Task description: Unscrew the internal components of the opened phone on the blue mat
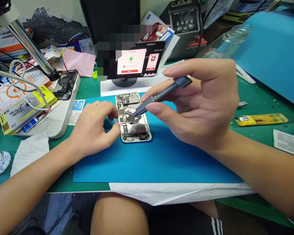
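Observation:
An opened smartphone lies on the blue mat, its inner parts exposed: circuit boards, a round dark coil and a shiny silver area. At its left edge, my left hand steadies the phone with curled fingers and thumb; a ring is on one finger. My right hand grips a dark grey precision screwdriver between thumb and fingers, tilted down to the left. The screwdriver's tip is over the middle of the phone; whether it touches cannot be made out.
Behind the phone, a propped screen stands on a round base. Left, boxes and another opened phone rest on a white device. A yellow utility knife lies right; a glass jar stands behind.

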### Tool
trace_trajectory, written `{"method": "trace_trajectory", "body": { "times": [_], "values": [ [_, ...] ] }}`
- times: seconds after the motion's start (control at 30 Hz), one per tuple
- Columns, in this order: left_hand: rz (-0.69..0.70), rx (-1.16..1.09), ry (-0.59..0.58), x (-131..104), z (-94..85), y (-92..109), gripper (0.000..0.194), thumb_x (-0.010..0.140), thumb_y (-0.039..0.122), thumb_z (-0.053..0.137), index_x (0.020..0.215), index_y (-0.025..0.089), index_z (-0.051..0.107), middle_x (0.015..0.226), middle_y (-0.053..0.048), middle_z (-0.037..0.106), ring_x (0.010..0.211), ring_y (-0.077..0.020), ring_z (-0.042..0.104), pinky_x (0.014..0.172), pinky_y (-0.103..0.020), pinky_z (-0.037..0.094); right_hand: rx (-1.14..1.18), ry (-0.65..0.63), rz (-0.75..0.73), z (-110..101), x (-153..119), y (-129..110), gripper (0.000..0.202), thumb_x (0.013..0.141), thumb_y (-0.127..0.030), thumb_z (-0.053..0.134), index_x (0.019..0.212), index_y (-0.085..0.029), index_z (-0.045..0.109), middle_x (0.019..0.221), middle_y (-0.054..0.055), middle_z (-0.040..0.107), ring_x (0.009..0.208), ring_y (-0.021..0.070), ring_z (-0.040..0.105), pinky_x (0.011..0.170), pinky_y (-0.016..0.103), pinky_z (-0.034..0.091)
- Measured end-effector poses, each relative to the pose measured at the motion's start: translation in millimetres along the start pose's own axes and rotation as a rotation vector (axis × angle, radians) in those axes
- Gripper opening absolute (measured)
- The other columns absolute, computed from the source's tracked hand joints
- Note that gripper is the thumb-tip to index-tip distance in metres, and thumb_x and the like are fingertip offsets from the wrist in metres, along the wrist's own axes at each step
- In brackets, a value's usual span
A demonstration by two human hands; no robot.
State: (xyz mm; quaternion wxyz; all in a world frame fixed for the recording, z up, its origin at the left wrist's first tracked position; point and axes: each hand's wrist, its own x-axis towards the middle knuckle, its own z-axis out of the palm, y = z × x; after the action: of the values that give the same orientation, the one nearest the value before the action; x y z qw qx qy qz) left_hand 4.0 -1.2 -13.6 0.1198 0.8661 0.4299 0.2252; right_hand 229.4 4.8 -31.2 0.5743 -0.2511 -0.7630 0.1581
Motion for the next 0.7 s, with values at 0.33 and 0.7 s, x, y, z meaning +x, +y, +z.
{"method": "trace_trajectory", "body": {
  "times": [0.33,0.7],
  "values": [
    [0.092,0.055,-0.163,-0.6,5.1,-4.4,0.018,0.093,0.036,0.062,0.087,0.02,0.057,0.085,-0.001,0.065,0.08,-0.0209,0.052,0.075,-0.037,0.033,-0.115,-0.125,-0.036,-3.4,-4.6,4.0,0.046,0.09,-0.016,0.068,0.131,-0.032,0.055,0.12,0.002,0.07,0.085,0.017,0.076,0.075,0.033,0.068],
    [0.096,0.056,-0.176,-1.2,4.7,-5.4,0.018,0.093,0.036,0.064,0.089,0.02,0.058,0.087,-0.002,0.065,0.083,-0.0214,0.053,0.076,-0.037,0.034,-0.092,-0.204,-0.042,-2.6,-6.5,5.8,0.047,0.09,-0.014,0.067,0.133,-0.03,0.055,0.121,0.003,0.071,0.085,0.0159,0.075,0.076,0.032,0.066]
  ]
}}
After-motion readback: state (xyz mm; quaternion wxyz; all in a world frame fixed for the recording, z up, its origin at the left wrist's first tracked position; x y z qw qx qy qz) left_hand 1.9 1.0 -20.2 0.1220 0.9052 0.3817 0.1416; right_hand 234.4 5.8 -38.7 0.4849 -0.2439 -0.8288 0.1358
